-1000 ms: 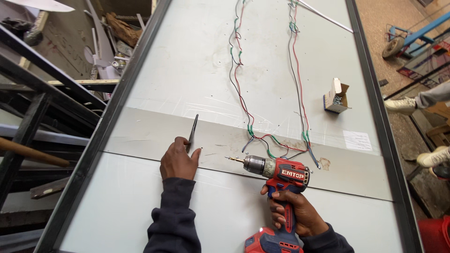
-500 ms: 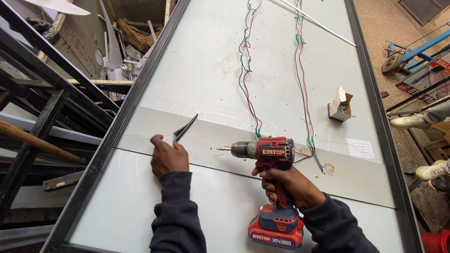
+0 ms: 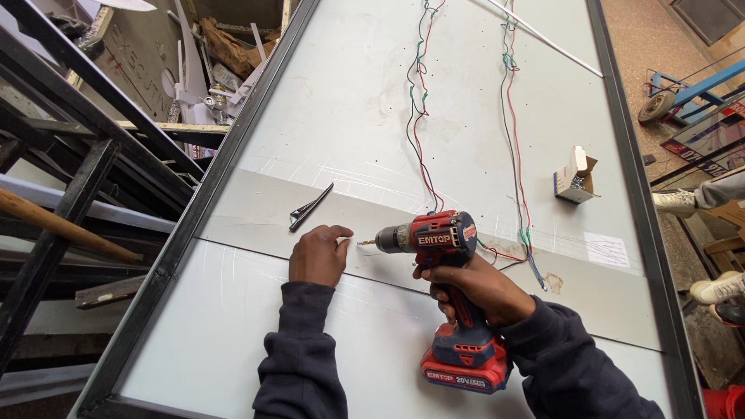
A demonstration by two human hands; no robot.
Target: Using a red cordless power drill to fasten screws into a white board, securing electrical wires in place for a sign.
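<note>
The palm and fingertips of the left hand (image 3: 317, 254) press down out of sight against the grey metal strip (image 3: 256, 213), so whatever lies under them cannot be seen. The grip of the red and blue cordless drill (image 3: 446, 291) is covered by the right hand (image 3: 477, 289). The drill's tip is too small to tell whether it touches the left hand. The contents of the small open cardboard box (image 3: 573, 177) are too small to identify. A bystander's 2 white shoes (image 3: 698, 244) are cut off by the right edge. The large white framed panel (image 3: 349, 101) runs past the top edge.
</note>
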